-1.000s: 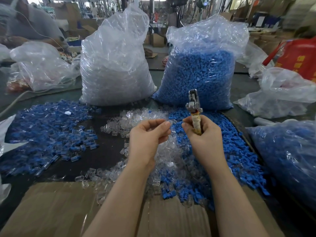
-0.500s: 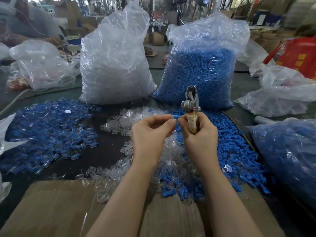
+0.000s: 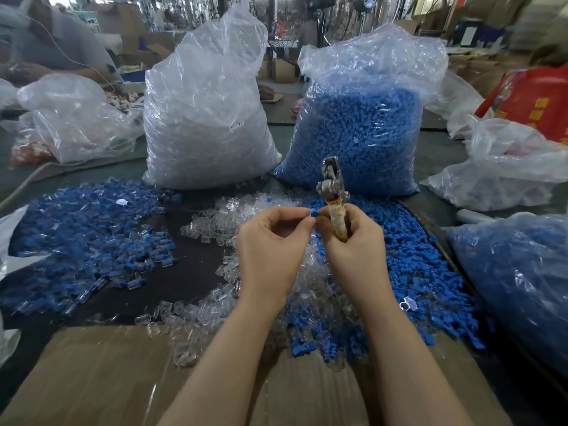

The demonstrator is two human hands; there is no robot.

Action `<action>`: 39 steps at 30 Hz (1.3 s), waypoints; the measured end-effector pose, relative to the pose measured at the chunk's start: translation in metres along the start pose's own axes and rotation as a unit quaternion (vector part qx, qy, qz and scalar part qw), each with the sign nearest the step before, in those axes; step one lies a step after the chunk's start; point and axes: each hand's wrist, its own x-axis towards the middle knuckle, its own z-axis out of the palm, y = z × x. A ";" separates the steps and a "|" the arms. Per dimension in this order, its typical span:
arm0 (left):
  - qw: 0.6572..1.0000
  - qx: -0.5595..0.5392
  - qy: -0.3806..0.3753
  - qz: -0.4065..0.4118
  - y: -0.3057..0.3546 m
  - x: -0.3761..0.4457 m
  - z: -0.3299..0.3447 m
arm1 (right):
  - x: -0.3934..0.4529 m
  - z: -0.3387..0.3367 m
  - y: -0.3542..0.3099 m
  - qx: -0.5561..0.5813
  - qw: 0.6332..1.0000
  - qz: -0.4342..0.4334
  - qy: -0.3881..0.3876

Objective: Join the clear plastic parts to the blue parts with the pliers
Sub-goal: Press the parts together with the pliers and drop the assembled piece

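Observation:
My right hand point(image 3: 353, 250) grips the wrapped handles of the pliers point(image 3: 332, 192), whose metal jaws point up and away. My left hand point(image 3: 270, 247) pinches a small blue part point(image 3: 314, 212) between thumb and forefinger, and the fingertips of my right hand touch the same part. Whether a clear part is on it I cannot tell. Under my hands lies a heap of loose clear parts point(image 3: 221, 216). Right of it spreads a heap of loose blue parts point(image 3: 408, 272). A pile of joined blue-and-clear pieces point(image 3: 83, 238) covers the table on the left.
A tall bag of clear parts point(image 3: 206, 118) and a bag of blue parts point(image 3: 362, 118) stand behind the heaps. Another bag of blue parts point(image 3: 519, 278) lies at the right. Flat cardboard point(image 3: 92, 376) covers the near edge. Another person point(image 3: 46, 47) sits at far left.
My hands have come together and risen slightly. The fingertips, apart one second ago, now meet on the small blue part. The pliers stay upright in my right hand.

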 end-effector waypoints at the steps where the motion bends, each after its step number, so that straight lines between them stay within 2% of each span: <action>1: 1.000 0.005 0.005 0.001 -0.001 0.000 0.000 | 0.000 -0.001 0.000 0.002 1.000 0.002 -0.011; 7: 0.999 0.021 0.028 -0.007 -0.004 0.003 -0.004 | 0.002 -0.003 -0.004 0.016 0.997 0.015 -0.077; 11: 0.998 -0.032 0.042 -0.027 -0.005 0.009 -0.010 | 0.004 -0.009 0.000 0.018 0.994 0.021 -0.104; 18: 0.995 -0.089 0.049 -0.017 -0.005 0.013 -0.013 | 0.004 -0.013 0.002 -0.032 0.980 0.027 -0.192; 33: 0.994 -0.112 0.000 0.012 -0.002 0.011 -0.016 | 0.004 -0.015 0.000 -0.062 0.971 0.031 -0.230; 39: 0.992 -0.125 -0.007 0.010 0.001 0.012 -0.017 | 0.002 -0.014 0.002 -0.090 0.972 0.007 -0.218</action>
